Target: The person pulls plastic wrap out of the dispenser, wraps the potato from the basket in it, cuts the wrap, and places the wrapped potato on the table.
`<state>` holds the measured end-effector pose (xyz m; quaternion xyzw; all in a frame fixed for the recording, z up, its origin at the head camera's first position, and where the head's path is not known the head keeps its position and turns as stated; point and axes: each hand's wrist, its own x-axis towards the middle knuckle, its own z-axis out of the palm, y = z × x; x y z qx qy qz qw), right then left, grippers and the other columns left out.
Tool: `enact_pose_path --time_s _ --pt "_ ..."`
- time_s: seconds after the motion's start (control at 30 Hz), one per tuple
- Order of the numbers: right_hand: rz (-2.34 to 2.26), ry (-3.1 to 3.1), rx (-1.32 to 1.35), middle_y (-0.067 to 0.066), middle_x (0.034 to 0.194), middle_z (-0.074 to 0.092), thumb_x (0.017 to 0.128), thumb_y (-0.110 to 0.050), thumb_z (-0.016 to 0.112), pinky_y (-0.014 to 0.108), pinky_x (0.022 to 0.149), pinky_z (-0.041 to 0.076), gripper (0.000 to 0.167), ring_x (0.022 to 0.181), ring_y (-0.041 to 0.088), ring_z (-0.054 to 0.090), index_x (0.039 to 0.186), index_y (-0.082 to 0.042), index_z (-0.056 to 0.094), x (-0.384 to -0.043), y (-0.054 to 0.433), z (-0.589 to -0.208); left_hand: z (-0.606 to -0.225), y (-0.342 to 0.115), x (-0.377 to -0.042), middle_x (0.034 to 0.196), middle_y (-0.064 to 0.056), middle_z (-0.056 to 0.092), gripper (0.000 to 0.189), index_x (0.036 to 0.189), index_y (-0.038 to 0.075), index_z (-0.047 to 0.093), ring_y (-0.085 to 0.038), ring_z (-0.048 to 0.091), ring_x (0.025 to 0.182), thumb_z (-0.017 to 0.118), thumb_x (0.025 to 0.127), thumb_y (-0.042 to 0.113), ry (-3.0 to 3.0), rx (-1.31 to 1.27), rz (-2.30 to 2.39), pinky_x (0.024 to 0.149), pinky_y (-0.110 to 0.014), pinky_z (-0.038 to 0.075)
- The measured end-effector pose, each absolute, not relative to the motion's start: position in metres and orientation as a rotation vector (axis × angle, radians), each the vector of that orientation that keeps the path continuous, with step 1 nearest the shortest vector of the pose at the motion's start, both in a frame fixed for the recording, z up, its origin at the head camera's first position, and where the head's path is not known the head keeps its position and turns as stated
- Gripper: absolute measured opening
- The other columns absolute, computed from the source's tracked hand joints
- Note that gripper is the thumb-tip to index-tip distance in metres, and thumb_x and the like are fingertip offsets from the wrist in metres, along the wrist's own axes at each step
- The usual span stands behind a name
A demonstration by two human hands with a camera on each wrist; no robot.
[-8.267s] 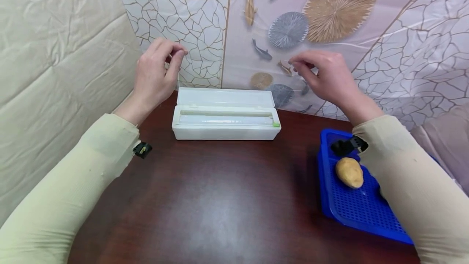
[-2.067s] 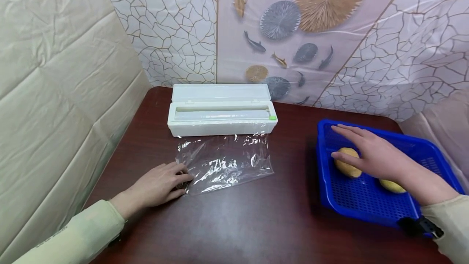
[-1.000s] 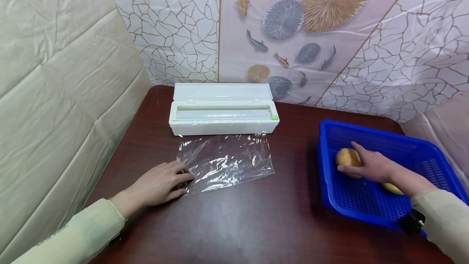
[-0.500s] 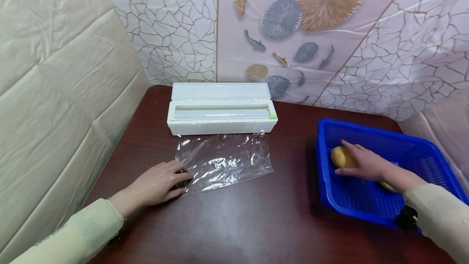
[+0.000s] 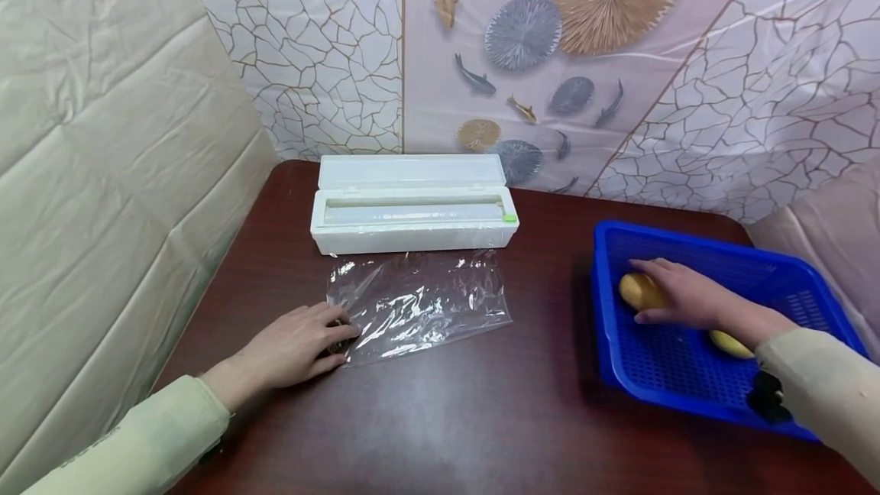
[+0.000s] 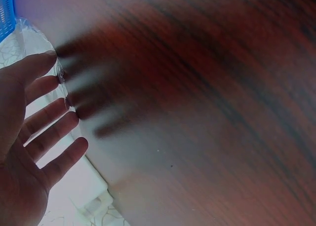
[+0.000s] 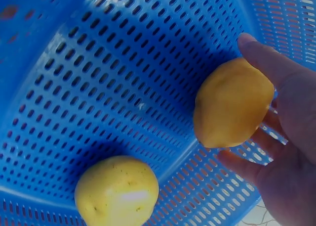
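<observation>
Potato (image 7: 232,105) is now cupped by the right grip (image 5: 690,299)

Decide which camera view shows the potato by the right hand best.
The right wrist view: the potato appears large there and mostly uncovered. The head view shows it smaller, partly hidden by the right hand. The left wrist view shows none of it, though a bit of the basket appears.
</observation>
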<state>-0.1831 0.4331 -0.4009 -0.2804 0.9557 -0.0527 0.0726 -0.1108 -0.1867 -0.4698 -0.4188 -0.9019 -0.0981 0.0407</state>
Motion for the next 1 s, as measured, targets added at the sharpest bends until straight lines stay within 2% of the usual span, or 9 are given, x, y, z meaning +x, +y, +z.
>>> enact_pose_path --time_s 0.23,0.43,0.67,0.83,1.0 --pt "-0.083 2.857 -0.933 0.031 0.135 0.063 0.074 -0.025 0.098 0.066 0.095 0.052 0.083 0.121 0.054 0.060 0.140 0.008 0.061 -0.180 0.429 -0.394 -0.469 -0.186 -0.110 0.117 -0.003 0.067 0.038 0.127 0.013 0.077 -0.024 0.065 0.107 0.083 0.093 0.027 -2.775 -1.272 -0.291 0.086 -0.046 0.058" --pt "0.017 2.838 -0.997 0.027 0.137 0.064 0.073 -0.020 0.099 0.065 0.096 0.052 0.084 0.125 0.051 0.061 0.144 0.004 0.061 -0.178 0.430 -0.395 -0.469 -0.186 -0.110 0.117 -0.003 0.067 0.039 0.129 0.013 0.077 -0.024 0.065 0.108 0.083 0.093 0.028 -2.788 -1.264 -0.284 0.086 -0.046 0.058" --pt "0.086 2.836 -1.104 0.022 0.128 0.069 0.069 -0.015 0.099 0.062 0.092 0.055 0.077 0.118 0.047 0.065 0.136 0.003 0.066 -0.180 0.429 -0.398 -0.469 -0.186 -0.109 0.116 -0.003 0.067 0.040 0.129 0.014 0.077 -0.024 0.065 0.106 0.083 0.093 0.028 -2.786 -1.264 -0.260 0.084 -0.046 0.058" --pt "0.098 2.840 -1.081 0.019 0.122 0.070 0.070 -0.014 0.099 0.061 0.087 0.056 0.071 0.111 0.045 0.066 0.133 0.002 0.068 -0.180 0.428 -0.396 -0.469 -0.185 -0.109 0.116 -0.004 0.067 0.039 0.129 0.013 0.077 -0.024 0.065 0.106 0.083 0.093 0.028 -2.777 -1.270 -0.262 0.085 -0.046 0.058" --pt "0.026 2.916 -1.037 0.021 0.124 0.070 0.073 -0.012 0.097 0.061 0.087 0.057 0.070 0.113 0.046 0.067 0.135 0.002 0.067 -0.175 0.423 -0.385 -0.468 -0.185 -0.109 0.115 -0.003 0.066 0.039 0.129 0.013 0.077 -0.023 0.065 0.105 0.083 0.093 0.028 -2.778 -1.271 -0.259 0.084 -0.046 0.058"
